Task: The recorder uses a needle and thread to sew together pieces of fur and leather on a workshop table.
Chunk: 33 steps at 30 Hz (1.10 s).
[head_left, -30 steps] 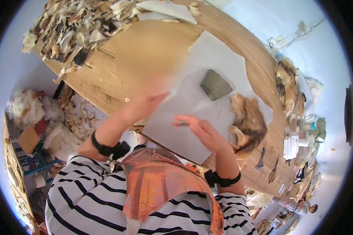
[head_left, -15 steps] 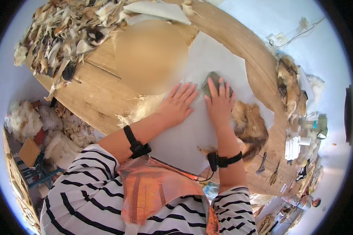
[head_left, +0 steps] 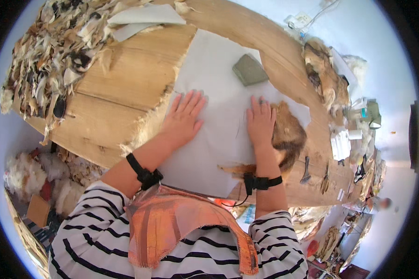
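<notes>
A large pale hide (head_left: 214, 144) lies spread over the wooden table, its smooth whitish side up, with cream fur showing along its left edge. My left hand (head_left: 184, 120) presses flat on its left part, fingers spread. On the right, my right hand (head_left: 260, 122) rests on the hide with fingers stretched out, holding nothing. Just beyond those fingertips a grey-green block (head_left: 250, 70) sits on the hide, untouched. A brown furry pelt (head_left: 291, 135) lies beside my right hand, partly hidden by that hand and forearm.
Fur scraps (head_left: 46, 60) are heaped at the far left of the table (head_left: 116, 88). Folded pale hide pieces (head_left: 146, 16) lie at the far edge. A dark-handled tool (head_left: 306, 169) and a brush-like thing (head_left: 325, 179) lie at right. Furs (head_left: 328, 76) hang or lie by the wall.
My right hand has let go of the grey-green block and drawn back toward me, leaving the block on the hide. My left hand stays flat. The whole view has shifted.
</notes>
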### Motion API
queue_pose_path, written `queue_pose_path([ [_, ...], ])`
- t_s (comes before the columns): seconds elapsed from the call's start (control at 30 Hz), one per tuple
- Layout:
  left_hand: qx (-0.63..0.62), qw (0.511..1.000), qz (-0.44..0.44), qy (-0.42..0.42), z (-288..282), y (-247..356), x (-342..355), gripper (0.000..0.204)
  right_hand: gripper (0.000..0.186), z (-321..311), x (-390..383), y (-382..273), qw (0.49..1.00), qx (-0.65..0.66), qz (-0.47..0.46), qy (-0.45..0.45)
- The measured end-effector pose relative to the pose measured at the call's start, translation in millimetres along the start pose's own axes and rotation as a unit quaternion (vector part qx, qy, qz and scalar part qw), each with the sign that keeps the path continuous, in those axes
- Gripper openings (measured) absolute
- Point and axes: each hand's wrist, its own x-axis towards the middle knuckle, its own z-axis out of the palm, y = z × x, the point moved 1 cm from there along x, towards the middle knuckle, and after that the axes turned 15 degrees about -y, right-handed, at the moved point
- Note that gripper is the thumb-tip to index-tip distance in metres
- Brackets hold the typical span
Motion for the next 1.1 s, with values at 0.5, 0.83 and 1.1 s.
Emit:
queue_pose_path([
  [0.5, -0.617, 0.767, -0.17, 0.051, -28, -50, -138, 0.036, 0.034, -20, -214, 315, 0.969, 0.122, 0.216, -0.014],
  [0.83, -0.458, 0.842, -0.085, -0.271, -57, 4, -128, 0.047, 0.021, -27, -197, 337, 0.952, 0.282, 0.123, 0.003],
  [1.1, -0.526, 0.845, 0.068, -0.067, -67, 61, 47, 0.053, 0.031, -141, -163, 39, 0.95, 0.267, -0.115, -0.111],
])
